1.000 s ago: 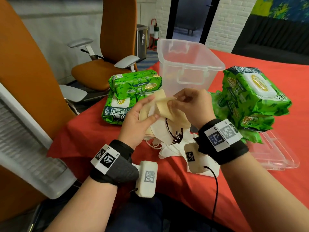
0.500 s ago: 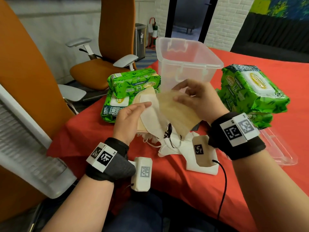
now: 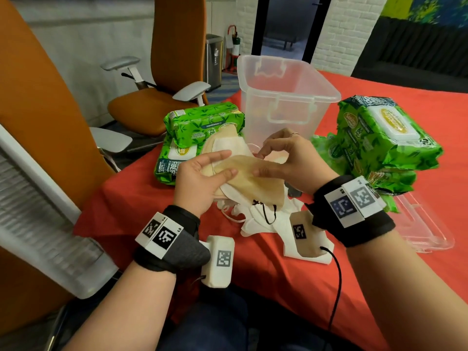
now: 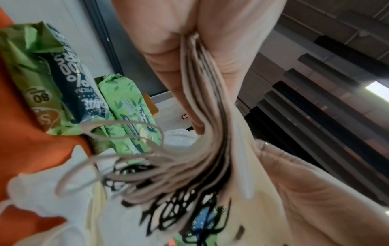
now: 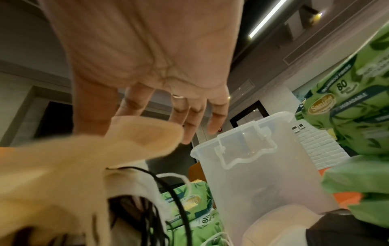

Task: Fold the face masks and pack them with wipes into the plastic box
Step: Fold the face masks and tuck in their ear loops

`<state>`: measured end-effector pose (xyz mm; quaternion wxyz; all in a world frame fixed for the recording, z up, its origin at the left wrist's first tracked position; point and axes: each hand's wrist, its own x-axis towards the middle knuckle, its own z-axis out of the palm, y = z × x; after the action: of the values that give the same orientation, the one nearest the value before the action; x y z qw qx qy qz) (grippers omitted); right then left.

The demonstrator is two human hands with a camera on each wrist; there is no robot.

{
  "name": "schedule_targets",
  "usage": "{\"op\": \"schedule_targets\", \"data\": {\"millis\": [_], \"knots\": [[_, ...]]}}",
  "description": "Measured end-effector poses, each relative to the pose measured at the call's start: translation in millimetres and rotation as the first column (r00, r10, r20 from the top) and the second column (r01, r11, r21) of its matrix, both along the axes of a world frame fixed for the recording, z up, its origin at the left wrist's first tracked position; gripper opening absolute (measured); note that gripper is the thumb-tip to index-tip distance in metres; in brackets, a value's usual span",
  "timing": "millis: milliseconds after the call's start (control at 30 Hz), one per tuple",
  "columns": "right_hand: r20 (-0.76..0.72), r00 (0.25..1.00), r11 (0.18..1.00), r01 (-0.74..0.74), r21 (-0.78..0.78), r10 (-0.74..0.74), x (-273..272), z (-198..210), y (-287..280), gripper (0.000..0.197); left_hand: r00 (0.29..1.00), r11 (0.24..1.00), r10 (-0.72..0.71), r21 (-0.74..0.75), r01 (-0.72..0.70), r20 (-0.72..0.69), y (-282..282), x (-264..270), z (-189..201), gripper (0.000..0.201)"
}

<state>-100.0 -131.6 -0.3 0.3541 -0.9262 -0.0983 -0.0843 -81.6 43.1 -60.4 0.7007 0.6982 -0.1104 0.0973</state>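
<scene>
My left hand [image 3: 229, 163] grips a stack of folded face masks [image 3: 253, 183], beige and white, thumb on top and fingers beneath. The left wrist view shows the many layers [image 4: 210, 149] pinched, with ear loops dangling. My right hand [image 3: 258, 163] touches the top beige mask [image 5: 126, 146] with its thumb, its fingers spread and loose. More white masks [image 3: 263, 221] lie on the red table below. The clear plastic box [image 3: 255, 115] stands just behind the hands. Green wipe packs sit to its left [image 3: 202, 122] and right [image 3: 385, 138].
The box's clear lid [image 3: 425, 231] lies flat at the right, partly under the wipes. Orange office chairs [image 3: 157, 107] stand close along the table's left edge. The red cloth [image 3: 278, 274] lies bare toward me.
The beige mask my right hand held apart from the stack now lies flat on it. My right fingers have loosened, and my left thumb has come down on top.
</scene>
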Motion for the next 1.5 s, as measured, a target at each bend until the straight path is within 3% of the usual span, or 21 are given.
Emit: {"op": "schedule_targets", "data": {"millis": [67, 133, 233, 333, 367, 400, 533, 633, 733, 800, 900, 1000, 1067, 1133, 1200, 1267, 1400, 1500], "knots": [[-0.032, 0.998, 0.995, 0.044, -0.09, -0.047, 2, -1, -3, 0.02, 1.0, 0.999, 0.031, -0.014, -0.031, -0.005, 1, 1, -1, 0.034], [-0.051, 0.995, 0.994, 0.076, -0.077, -0.08, 4, -3, -6, 0.018, 0.999, 0.999, 0.049, -0.002, -0.049, 0.001, 0, 1, -1, 0.032], [-0.008, 0.991, 0.963, 0.131, 0.236, -0.133, 2, -1, -8, 0.015, 0.998, 0.997, 0.066, -0.043, -0.066, -0.013, 0, 1, 1, 0.02], [0.054, 0.988, 0.739, 0.074, 0.669, -0.148, 0, 4, -11, 0.014, 0.997, 0.995, 0.05, -0.09, -0.054, -0.054, 4, 2, 3, 0.013], [0.078, 0.988, 0.685, 0.037, 0.728, -0.135, 0, 5, -13, 0.017, 0.996, 0.993, 0.042, -0.104, -0.05, -0.073, 6, 2, 3, 0.019], [0.097, 0.989, 0.682, 0.005, 0.732, -0.111, 0, 7, -15, 0.018, 0.995, 0.993, 0.038, -0.107, -0.048, -0.088, 8, 2, 4, 0.027], [0.014, 0.995, 0.896, -0.099, 0.433, 0.103, -2, 10, -17, 0.021, 0.994, 0.994, -0.032, -0.104, 0.021, -0.109, 10, 1, 6, 0.049], [-0.146, 0.968, 0.954, -0.163, 0.253, 0.204, -2, 10, -12, 0.026, 0.984, 0.986, -0.141, -0.108, 0.129, -0.11, 8, -1, 5, 0.059], [-0.109, 0.986, 0.974, -0.098, 0.204, 0.123, 4, 2, -7, 0.033, 0.977, 0.983, -0.185, -0.016, 0.184, -0.111, 1, -6, 3, 0.032], [-0.068, 0.997, 0.965, -0.025, 0.261, 0.044, 6, -5, -4, 0.032, 0.983, 0.987, -0.154, 0.029, 0.158, -0.1, -3, -6, 1, 0.031], [-0.142, 0.99, 0.942, 0.052, 0.333, -0.004, 8, -16, -5, 0.033, 0.992, 0.994, -0.103, 0.015, 0.104, -0.075, -3, -4, -2, 0.034], [-0.115, 0.993, 0.882, 0.048, 0.468, 0.007, 6, -21, -5, 0.033, 0.995, 0.996, -0.085, -0.019, 0.084, -0.048, 0, -2, 0, 0.024], [-0.041, 0.997, 0.839, -0.029, 0.543, 0.061, 5, -19, -7, 0.039, 0.995, 0.995, -0.092, -0.037, 0.09, -0.046, 1, -2, 2, 0.014], [0.002, 0.987, 0.903, -0.145, 0.405, 0.158, 6, -16, -11, 0.052, 0.988, 0.988, -0.141, -0.067, 0.137, -0.067, 4, -2, 3, 0.015], [-0.005, 0.98, 0.974, -0.199, 0.111, 0.201, 10, -16, -13, 0.067, 0.976, 0.979, -0.198, -0.067, 0.193, -0.086, 5, -1, 3, 0.022], [-0.012, 0.975, 0.973, -0.223, -0.051, 0.223, 12, -16, -11, 0.075, 0.962, 0.967, -0.252, -0.057, 0.247, -0.11, 2, -3, 3, 0.017], [0.013, 0.979, 0.949, -0.192, -0.25, 0.201, 16, -13, -3, 0.076, 0.941, 0.949, -0.312, 0.005, 0.315, -0.129, -3, -8, -1, 0.017], [-0.006, 0.991, 0.96, -0.13, -0.247, 0.133, 13, -8, 1, 0.067, 0.952, 0.954, -0.281, 0.067, 0.291, -0.124, -4, -5, -5, 0.026]]}}
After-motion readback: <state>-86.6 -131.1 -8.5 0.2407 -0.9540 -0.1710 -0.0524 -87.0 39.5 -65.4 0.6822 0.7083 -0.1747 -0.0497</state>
